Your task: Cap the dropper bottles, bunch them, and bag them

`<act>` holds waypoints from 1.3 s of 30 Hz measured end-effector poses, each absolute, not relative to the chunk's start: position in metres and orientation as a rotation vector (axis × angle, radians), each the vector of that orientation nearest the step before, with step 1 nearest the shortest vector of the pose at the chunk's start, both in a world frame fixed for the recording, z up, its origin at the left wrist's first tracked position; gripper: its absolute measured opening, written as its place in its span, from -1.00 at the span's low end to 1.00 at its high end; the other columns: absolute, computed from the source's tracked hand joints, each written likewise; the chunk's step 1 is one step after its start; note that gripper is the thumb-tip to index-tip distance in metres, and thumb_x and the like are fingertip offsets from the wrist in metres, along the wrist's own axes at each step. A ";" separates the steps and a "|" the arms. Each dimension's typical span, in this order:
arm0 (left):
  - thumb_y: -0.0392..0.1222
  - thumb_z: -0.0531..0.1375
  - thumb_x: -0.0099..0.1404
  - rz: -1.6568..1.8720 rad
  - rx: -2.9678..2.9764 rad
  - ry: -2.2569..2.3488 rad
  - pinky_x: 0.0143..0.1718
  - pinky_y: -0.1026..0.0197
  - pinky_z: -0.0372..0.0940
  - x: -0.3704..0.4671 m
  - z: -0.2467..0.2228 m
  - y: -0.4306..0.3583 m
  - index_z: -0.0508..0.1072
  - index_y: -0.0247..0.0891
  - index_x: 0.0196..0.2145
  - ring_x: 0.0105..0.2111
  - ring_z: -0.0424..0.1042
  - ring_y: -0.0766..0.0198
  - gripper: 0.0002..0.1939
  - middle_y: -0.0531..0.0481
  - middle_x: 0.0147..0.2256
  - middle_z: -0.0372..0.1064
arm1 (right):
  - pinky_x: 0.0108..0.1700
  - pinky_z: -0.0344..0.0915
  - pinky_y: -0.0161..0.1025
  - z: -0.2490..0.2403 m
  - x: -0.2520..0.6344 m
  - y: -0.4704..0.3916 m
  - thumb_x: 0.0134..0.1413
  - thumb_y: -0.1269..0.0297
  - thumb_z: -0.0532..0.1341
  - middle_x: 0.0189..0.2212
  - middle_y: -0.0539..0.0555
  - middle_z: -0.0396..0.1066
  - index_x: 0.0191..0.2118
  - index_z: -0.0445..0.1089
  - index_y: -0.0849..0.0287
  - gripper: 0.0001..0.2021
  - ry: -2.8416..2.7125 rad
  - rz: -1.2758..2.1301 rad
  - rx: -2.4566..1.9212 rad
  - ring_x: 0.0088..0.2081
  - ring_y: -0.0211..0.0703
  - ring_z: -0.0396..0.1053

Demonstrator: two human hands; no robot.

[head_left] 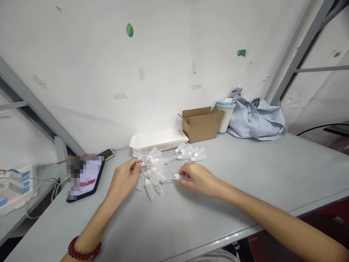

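Note:
My left hand [125,177] is at the left side of a pile of small translucent squeeze bottles [150,189]. Its thumb and fingers are pinched together against the pile; what they hold is too small to make out. In my right hand [197,177], just right of that pile, is a needle-tip squeeze bottle [177,176]. Its white cap and thin tip point left, and my fingers hide most of its body. A second cluster of similar bottles [188,151] lies behind my right hand, apart from my fingers. A small clear round cup [141,184] sits beside the first pile.
Against the wall stand a stack of flat white cartons [158,141], an open cardboard box [203,127], a lidded cup [225,118] and a light-blue cloth bag [256,122]. A tablet [88,178], a phone [107,154] and a power strip [17,187] are at the left.

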State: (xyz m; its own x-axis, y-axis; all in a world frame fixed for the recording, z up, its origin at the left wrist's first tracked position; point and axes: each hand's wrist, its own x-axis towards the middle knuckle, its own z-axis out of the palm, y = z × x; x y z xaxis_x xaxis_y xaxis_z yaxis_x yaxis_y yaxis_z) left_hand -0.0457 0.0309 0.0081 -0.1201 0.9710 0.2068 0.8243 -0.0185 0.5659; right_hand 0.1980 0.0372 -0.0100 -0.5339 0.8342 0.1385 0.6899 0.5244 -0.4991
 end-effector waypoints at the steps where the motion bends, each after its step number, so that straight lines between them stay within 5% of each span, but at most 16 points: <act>1: 0.01 -0.01 0.18 0.885 1.906 2.013 -0.44 0.22 0.17 -0.044 0.008 0.029 0.44 -0.24 -0.30 -0.52 0.34 0.19 -0.66 0.01 -0.49 0.44 | -0.43 0.05 -0.33 -0.008 0.198 0.038 0.00 0.35 0.15 -0.42 0.08 0.39 -0.38 0.39 0.25 -0.89 -2.370 0.557 -1.247 -0.40 -0.22 0.27; 19: -0.09 0.07 0.24 1.005 1.700 1.337 -0.49 0.27 0.23 -0.010 0.017 0.002 0.28 -0.23 0.00 -0.56 0.26 0.35 -0.62 0.08 -0.46 0.33 | -0.46 0.10 -0.40 0.007 0.192 0.029 0.01 0.41 0.13 -0.45 0.00 0.35 -0.39 0.35 0.24 -0.93 -2.148 0.756 -0.999 -0.39 -0.28 0.25; 31: -0.08 0.09 0.23 0.911 1.930 1.410 -0.47 0.26 0.23 -0.011 0.010 0.006 0.50 -0.21 -0.34 -0.51 0.33 0.28 -0.77 -0.01 -0.42 0.44 | -0.46 0.06 -0.39 0.009 0.193 0.029 0.07 0.41 0.07 -0.50 -0.03 0.33 -0.42 0.36 0.24 -0.86 -2.088 0.838 -0.988 -0.45 -0.31 0.22; 39: -0.01 0.20 0.16 0.898 1.539 1.300 -0.53 0.31 0.18 -0.011 0.015 0.006 0.48 -0.26 -0.47 -0.61 0.20 0.37 -0.75 0.08 -0.61 0.28 | -0.43 0.08 -0.39 0.008 0.192 0.029 0.08 0.42 0.07 -0.52 -0.03 0.31 -0.46 0.34 0.25 -0.84 -2.069 0.881 -0.926 -0.45 -0.32 0.22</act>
State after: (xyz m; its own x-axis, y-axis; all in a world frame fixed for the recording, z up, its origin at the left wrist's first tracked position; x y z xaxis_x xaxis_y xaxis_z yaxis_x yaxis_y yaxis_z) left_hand -0.0109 0.0058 0.0151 0.1826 0.9830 -0.0219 0.3271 -0.0397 0.9442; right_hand 0.1922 0.0287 0.0079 -0.5038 0.8058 0.3112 0.3339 0.5140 -0.7901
